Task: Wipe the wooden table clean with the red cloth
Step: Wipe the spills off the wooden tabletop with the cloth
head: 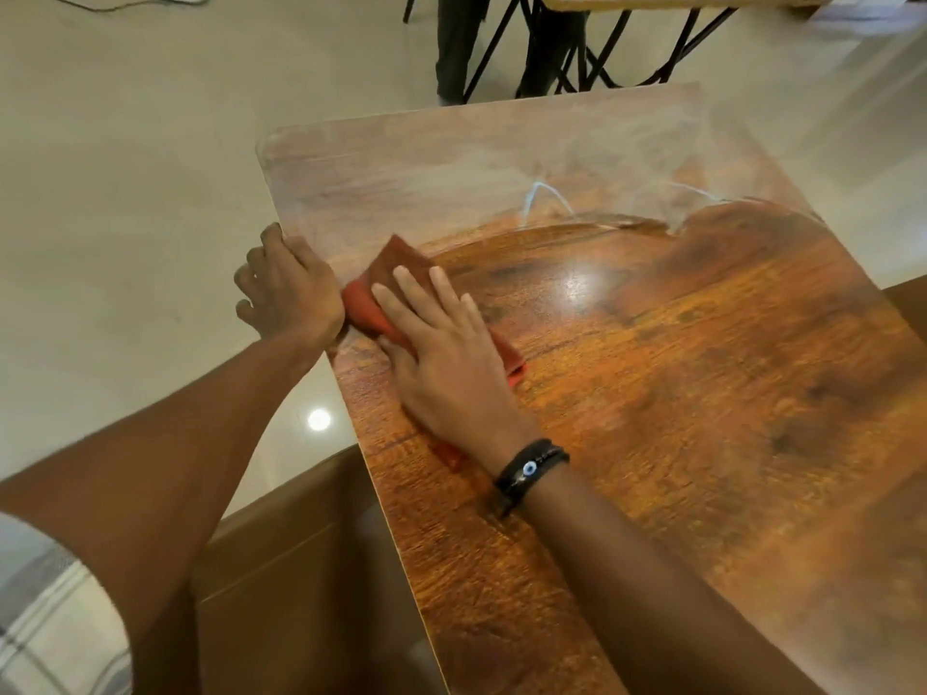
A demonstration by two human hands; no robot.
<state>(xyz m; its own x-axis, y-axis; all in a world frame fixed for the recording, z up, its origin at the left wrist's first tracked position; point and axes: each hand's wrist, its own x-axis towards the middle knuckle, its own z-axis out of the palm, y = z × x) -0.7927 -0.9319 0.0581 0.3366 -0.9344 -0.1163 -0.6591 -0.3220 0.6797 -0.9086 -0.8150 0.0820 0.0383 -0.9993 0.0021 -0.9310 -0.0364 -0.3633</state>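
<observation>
Pressing down with my right hand (446,358), I have the red cloth (386,288) flat under my palm on the wooden table (702,393), fingers spread and straight rather than curled around it. The cloth lies near the table's left edge, its far corner poking out past my fingertips and a strip showing on either side of my hand. A dark wristband (529,471) with a small blue-and-white bead sits on that wrist.

My left hand (288,288) is just beside the cloth, fingers curled over the table's left edge and gripping it, holding nothing else. A checked sleeve (50,609) covers my upper arm.

On the tabletop, the near part looks glossy and dark orange, with a bright spot of light reflected beyond my fingers. The far part looks pale and hazy, with a curved border between the two and thin whitish streaks (544,198) along it. Nothing stands on the table ahead of the cloth.

Past the far edge are black folding legs (602,52) on a pale tiled floor (125,168). A brown panel (281,569) sits low beside the table on my left.
</observation>
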